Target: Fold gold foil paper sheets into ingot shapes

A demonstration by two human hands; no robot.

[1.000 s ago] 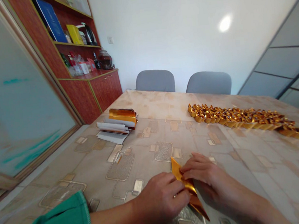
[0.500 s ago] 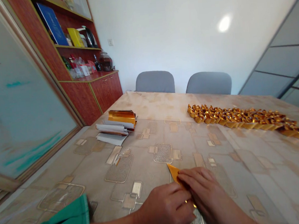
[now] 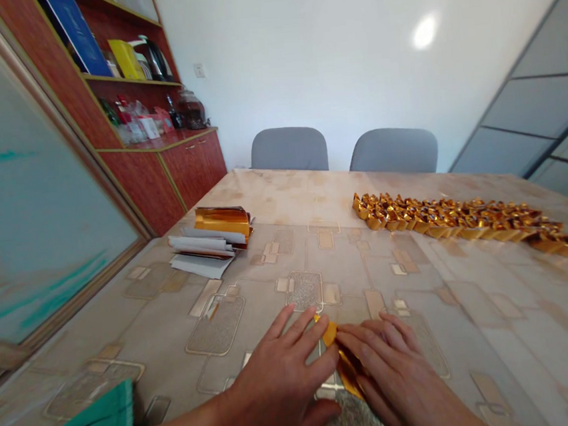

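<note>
A folded piece of gold foil paper (image 3: 348, 371) lies at the table's near middle, partly hidden under my fingers. My right hand (image 3: 392, 370) rests on its right side, fingers together and pressing on the paper. Close against the paper's left edge is my left hand (image 3: 292, 373), its fingers spread and its thumb apart; whether a fingertip touches the foil is hard to tell. A stack of gold and white foil sheets (image 3: 216, 239) lies curled at the left. On the right, a long cluster of folded gold paper pieces (image 3: 445, 217) spreads across the table.
The table has a patterned cloth (image 3: 280, 273). Two grey chairs (image 3: 288, 149) stand at its far side. At the back left is a red-brown cabinet (image 3: 194, 171) with bottles, a kettle and a jar, beside a glass door (image 3: 26, 197).
My left hand has come off the paper's middle, moved left and spread its fingers. More of the gold foil shows between the hands. The camera view has shifted slightly.
</note>
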